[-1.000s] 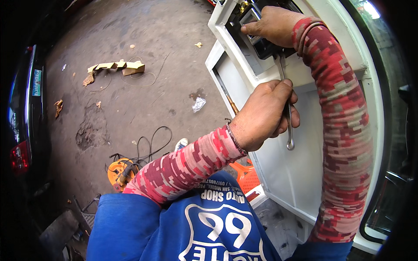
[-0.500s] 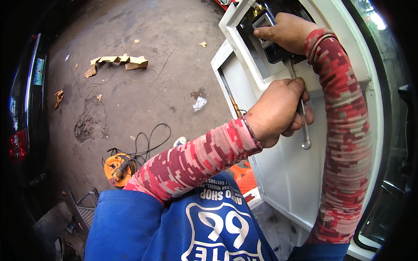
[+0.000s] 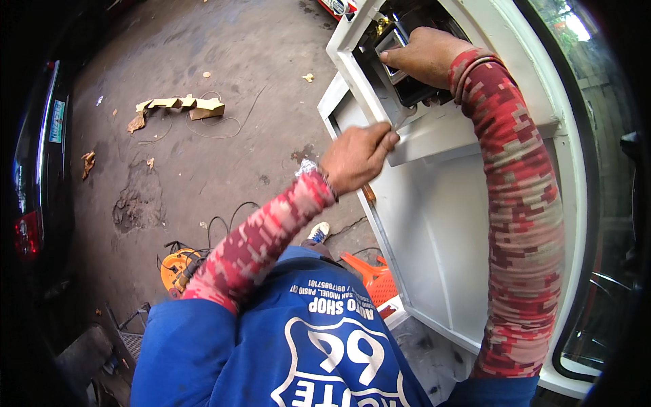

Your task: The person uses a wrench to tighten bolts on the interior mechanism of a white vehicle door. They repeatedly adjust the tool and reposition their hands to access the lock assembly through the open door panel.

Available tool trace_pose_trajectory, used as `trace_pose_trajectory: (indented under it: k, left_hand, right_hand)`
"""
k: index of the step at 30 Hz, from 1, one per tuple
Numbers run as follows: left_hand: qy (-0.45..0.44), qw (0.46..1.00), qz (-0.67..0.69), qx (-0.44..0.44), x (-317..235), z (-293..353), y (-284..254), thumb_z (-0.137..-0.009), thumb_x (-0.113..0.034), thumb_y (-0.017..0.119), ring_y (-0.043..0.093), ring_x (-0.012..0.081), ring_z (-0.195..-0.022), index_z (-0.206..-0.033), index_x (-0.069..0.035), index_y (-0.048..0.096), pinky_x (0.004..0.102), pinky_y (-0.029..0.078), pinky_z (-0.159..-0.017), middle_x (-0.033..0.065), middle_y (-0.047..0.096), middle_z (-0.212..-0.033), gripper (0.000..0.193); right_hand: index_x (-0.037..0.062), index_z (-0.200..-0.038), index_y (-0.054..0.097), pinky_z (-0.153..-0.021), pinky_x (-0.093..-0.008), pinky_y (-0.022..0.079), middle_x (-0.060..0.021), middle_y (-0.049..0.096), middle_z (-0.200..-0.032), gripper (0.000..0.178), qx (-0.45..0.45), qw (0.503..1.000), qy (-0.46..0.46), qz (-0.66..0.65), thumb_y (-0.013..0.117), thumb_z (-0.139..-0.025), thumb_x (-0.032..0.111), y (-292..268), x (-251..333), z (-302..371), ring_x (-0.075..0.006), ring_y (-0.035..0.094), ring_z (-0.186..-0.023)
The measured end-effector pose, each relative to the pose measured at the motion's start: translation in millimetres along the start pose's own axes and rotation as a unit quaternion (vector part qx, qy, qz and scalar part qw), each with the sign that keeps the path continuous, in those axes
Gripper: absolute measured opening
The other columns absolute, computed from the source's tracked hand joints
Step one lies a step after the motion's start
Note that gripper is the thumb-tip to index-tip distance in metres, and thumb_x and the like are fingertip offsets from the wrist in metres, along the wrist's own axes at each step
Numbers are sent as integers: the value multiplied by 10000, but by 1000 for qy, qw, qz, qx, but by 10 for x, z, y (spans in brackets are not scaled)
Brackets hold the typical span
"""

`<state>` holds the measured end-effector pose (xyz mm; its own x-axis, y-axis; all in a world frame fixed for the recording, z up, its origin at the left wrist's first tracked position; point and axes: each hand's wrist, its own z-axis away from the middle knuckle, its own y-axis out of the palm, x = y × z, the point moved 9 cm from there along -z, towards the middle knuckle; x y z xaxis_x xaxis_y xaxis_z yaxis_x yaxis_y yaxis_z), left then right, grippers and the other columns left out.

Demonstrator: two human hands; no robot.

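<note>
My left hand (image 3: 359, 157) is closed around a metal wrench (image 3: 403, 118), and most of the tool is hidden in the fist. The wrench's far end meets the underside of a black box-shaped part (image 3: 411, 88), which sits in an opening of a white metal frame (image 3: 369, 74). My right hand (image 3: 428, 57) grips that black part from above, its thumb laid along the near side and its other fingers mostly hidden behind. A brass-coloured fitting (image 3: 384, 26) shows beside the part. What the wrench end grips is too small to tell.
A white panel (image 3: 434, 217) hangs below the frame, with window glass (image 3: 597, 169) to the right. On the ground lie a torn cardboard strip (image 3: 203, 107), wire, dry leaves and an orange cable reel (image 3: 178, 268). An orange plastic seat (image 3: 376, 281) is close by; a dark car (image 3: 41, 176) stands left.
My left hand has swung the wrench left and upward, from pointing down to slanting left. My right hand stays on the black part. The view has shifted slightly.
</note>
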<state>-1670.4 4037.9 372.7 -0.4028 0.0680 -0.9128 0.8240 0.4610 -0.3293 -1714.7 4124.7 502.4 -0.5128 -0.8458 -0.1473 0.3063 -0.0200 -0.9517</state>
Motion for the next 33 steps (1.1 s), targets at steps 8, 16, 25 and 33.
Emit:
trace_pose_trajectory:
  k: [8,16,25,33]
  left_hand:
    - [-183,889,404,111,-418,221,336,-1050,-377,385,461,81,-473,-905,-67,520,232,339,-446,27,579,-624,367]
    - [-239,749,608,114,-744,223,427,-1028,-393,396,363,74,-417,-920,-92,493,243,250,-377,81,593,-629,334]
    - [-236,663,709,49,-928,94,479,-1018,-345,348,316,95,-421,-1007,-37,458,267,278,-394,140,580,-710,328]
    - [-77,976,201,21,-282,-47,146,-1006,-336,471,571,240,-548,-928,-6,548,378,465,-539,103,603,-675,348]
  right_hand:
    - [-108,-1035,674,-817,-371,548,-213,700,-917,617,-11,1000,21,-2,581,-913,489,48,-61,-38,-270,709,-816]
    - [-82,-985,702,-789,-367,536,-214,698,-881,573,-23,999,28,-7,612,-902,478,49,-90,-49,-263,694,-796]
    - [-91,-981,699,-794,-378,536,-222,696,-885,599,-23,999,44,5,608,-905,497,54,-107,-49,-288,695,-816]
    - [-59,-1029,693,-875,-392,518,-230,686,-991,579,0,999,34,1,619,-886,497,39,-127,-69,-326,678,-921]
